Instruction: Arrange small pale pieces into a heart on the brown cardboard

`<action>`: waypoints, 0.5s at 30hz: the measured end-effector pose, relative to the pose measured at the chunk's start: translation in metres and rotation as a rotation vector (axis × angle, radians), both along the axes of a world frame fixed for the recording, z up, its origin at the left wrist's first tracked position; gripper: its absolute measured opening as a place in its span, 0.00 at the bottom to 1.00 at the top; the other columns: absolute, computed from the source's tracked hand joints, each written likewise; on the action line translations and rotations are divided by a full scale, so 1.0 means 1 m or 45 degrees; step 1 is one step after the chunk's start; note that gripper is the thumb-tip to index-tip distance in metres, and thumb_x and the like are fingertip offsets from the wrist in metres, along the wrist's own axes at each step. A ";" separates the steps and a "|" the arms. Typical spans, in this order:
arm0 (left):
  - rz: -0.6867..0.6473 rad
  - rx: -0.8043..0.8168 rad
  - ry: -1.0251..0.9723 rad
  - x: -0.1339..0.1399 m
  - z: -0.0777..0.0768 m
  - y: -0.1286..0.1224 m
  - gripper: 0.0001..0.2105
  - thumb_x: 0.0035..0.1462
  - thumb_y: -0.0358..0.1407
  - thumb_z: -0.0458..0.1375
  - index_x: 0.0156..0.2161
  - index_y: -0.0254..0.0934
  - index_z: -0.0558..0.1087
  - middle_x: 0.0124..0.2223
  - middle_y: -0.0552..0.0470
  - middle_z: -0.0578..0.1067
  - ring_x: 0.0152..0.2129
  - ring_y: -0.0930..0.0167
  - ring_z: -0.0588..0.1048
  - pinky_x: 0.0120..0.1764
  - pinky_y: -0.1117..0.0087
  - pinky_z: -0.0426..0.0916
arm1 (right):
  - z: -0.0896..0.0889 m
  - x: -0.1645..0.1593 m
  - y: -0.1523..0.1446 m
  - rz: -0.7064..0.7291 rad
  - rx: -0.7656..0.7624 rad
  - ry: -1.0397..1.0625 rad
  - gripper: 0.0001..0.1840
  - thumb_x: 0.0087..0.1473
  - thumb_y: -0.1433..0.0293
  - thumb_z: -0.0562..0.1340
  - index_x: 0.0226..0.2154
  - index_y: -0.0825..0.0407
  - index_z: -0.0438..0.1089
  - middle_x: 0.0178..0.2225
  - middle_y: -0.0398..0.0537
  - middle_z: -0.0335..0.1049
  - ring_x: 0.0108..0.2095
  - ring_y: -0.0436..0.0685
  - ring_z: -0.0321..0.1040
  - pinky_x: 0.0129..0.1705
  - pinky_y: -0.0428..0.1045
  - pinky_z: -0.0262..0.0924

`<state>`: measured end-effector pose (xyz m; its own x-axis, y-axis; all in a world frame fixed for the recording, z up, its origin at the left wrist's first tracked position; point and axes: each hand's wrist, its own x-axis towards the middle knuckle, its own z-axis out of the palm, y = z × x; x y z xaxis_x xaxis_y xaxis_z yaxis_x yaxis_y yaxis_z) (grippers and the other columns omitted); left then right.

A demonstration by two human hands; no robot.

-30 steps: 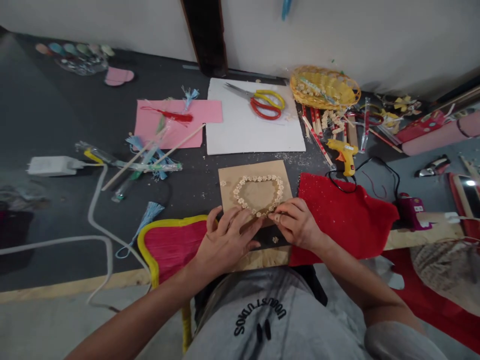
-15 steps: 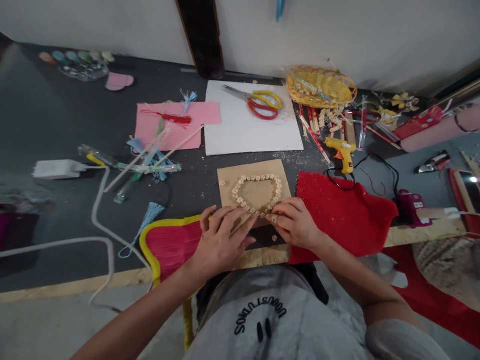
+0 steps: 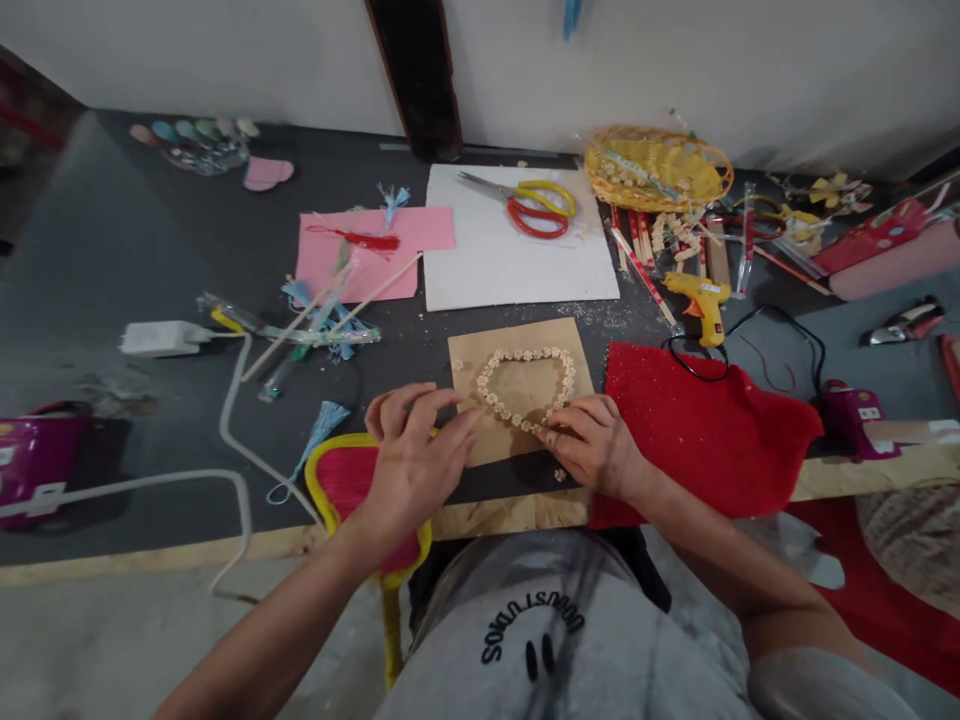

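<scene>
A heart-shaped ring of small cream flowers [image 3: 527, 355] lies on a square of brown card [image 3: 469, 345]. At its lower point, my right hand [image 3: 596, 445] has its fingers closed in a pinch on the flower ring. To the left of the ring, my left hand [image 3: 416, 450] is open over the card's left edge, its fingers bent and apart with nothing visible in them. One loose flower [image 3: 559, 475] sits below the card by my right hand. Another pale flower [image 3: 457, 366] rests on the card's upper left.
Scissors [image 3: 536, 208] lie on a white board [image 3: 517, 275] behind the card. Red felt [image 3: 697, 430] and a yellow glue gun [image 3: 701, 303] are to the right, a wicker basket [image 3: 652, 190] behind. Pink paper [image 3: 319, 245], tassels, sticks and a white cable [image 3: 232, 440] lie left.
My left hand has moved left, away from the lower part of the flower ring. My right hand stays at its lower point. The view has shifted slightly left.
</scene>
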<state>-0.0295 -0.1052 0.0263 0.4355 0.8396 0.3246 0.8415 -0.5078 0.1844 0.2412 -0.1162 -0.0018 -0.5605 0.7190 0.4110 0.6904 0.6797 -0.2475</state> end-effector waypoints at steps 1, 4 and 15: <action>0.002 0.001 0.016 -0.001 0.001 0.004 0.09 0.66 0.33 0.57 0.48 0.46 0.77 0.51 0.49 0.74 0.54 0.59 0.66 0.56 0.51 0.62 | 0.001 0.000 0.000 0.001 0.014 0.012 0.07 0.64 0.70 0.64 0.41 0.45 0.78 0.40 0.44 0.79 0.45 0.56 0.64 0.47 0.54 0.57; -0.025 -0.065 0.046 0.000 -0.001 0.017 0.11 0.68 0.36 0.55 0.51 0.47 0.76 0.55 0.49 0.73 0.57 0.59 0.64 0.58 0.51 0.60 | 0.001 -0.001 0.000 0.005 0.013 0.031 0.07 0.64 0.71 0.63 0.40 0.46 0.78 0.40 0.44 0.78 0.45 0.57 0.64 0.47 0.54 0.57; -0.141 -0.114 0.027 -0.005 -0.012 0.049 0.09 0.67 0.37 0.57 0.49 0.45 0.79 0.56 0.46 0.71 0.58 0.56 0.63 0.57 0.48 0.61 | -0.003 -0.001 0.000 0.002 0.030 0.044 0.08 0.64 0.71 0.63 0.40 0.47 0.78 0.39 0.44 0.78 0.45 0.56 0.63 0.47 0.53 0.56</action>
